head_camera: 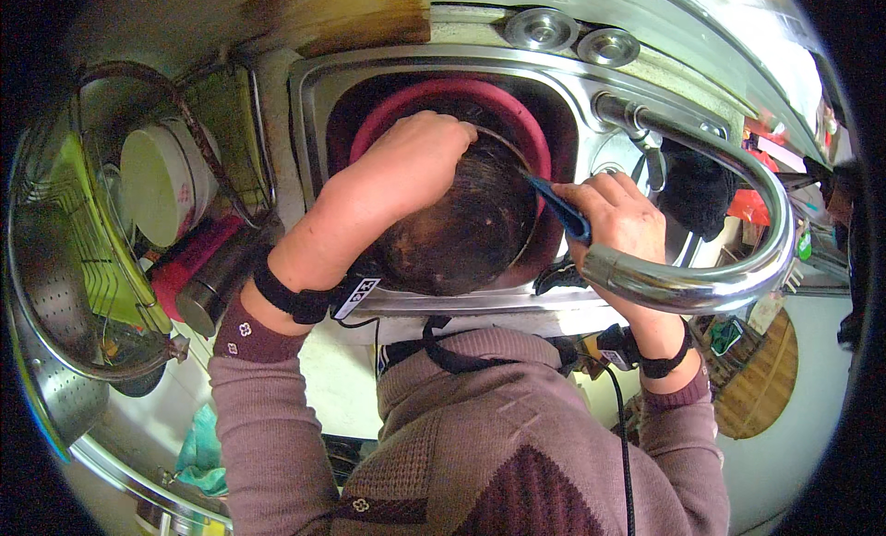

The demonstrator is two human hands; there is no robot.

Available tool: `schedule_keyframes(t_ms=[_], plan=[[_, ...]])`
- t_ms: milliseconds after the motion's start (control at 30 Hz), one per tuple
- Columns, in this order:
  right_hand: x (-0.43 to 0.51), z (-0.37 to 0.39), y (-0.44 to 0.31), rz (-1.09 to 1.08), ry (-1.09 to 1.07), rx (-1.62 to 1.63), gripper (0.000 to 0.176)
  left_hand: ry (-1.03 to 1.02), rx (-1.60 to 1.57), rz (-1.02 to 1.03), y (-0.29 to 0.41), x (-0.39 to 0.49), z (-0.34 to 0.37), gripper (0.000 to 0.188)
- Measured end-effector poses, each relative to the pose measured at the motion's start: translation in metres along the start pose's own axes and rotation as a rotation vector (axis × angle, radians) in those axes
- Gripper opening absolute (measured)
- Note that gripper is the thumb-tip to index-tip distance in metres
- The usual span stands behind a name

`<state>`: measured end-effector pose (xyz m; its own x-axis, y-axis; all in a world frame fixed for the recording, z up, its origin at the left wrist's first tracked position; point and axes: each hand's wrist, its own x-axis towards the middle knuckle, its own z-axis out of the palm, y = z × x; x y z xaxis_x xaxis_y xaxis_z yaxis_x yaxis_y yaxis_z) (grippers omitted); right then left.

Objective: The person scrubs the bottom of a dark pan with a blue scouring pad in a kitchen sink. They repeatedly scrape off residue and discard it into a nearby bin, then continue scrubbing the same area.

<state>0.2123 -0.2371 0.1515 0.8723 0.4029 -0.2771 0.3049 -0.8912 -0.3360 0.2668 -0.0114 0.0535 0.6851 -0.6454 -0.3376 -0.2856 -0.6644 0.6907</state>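
Note:
A round, dark, scorched-looking metal pan (464, 221) is tilted in a red plastic basin (450, 86), which sits in a stainless steel sink (311, 72). Whether the pan's inside or underside faces me I cannot tell. At the pan's upper rim, my left hand (415, 155) is closed with its fingertips bent over the edge. My right hand (616, 207) holds a flat blue tool (564, 211), perhaps a scraper, whose narrow tip points at the pan's right rim. The curved faucet spout (692, 283) partly covers my right wrist.
The chrome faucet arches over the sink's right side. Two metal sink strainers (542, 29) lie on the back ledge. On the left, a wire rack (104, 273) holds a white bowl (156, 183). A black cloth (695, 186) lies right of the sink, and a round wooden board (758, 377) stands further right.

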Motion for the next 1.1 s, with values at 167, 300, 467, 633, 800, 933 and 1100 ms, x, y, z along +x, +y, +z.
schedule_keyframes(t_ms=[167,300,467,633,800,933,1100], plan=[[0.010,0.022,0.003,-0.068,-0.051,-0.048,0.041,0.006,0.027,0.018,0.004,0.008,0.001,0.029],[0.031,0.029,-0.006,-0.143,-0.088,-0.175,0.022,-0.013,0.029,0.045,0.006,0.012,0.001,0.031],[0.046,0.033,-0.014,-0.227,-0.029,-0.127,0.015,0.015,0.042,0.118,0.005,0.011,0.003,0.028],[0.053,0.038,-0.020,-0.289,0.035,-0.108,0.011,0.032,0.009,0.090,0.005,0.006,0.003,0.022],[0.058,0.040,-0.029,-0.383,0.072,-0.121,0.012,-0.026,0.030,0.039,-0.002,0.000,-0.003,0.021],[0.055,0.035,-0.033,-0.378,0.055,-0.084,0.023,0.001,0.017,0.047,-0.011,-0.012,-0.010,0.022],[0.040,0.022,-0.035,-0.448,0.107,-0.115,0.035,-0.062,-0.208,-0.047,-0.018,-0.016,-0.019,0.023]])
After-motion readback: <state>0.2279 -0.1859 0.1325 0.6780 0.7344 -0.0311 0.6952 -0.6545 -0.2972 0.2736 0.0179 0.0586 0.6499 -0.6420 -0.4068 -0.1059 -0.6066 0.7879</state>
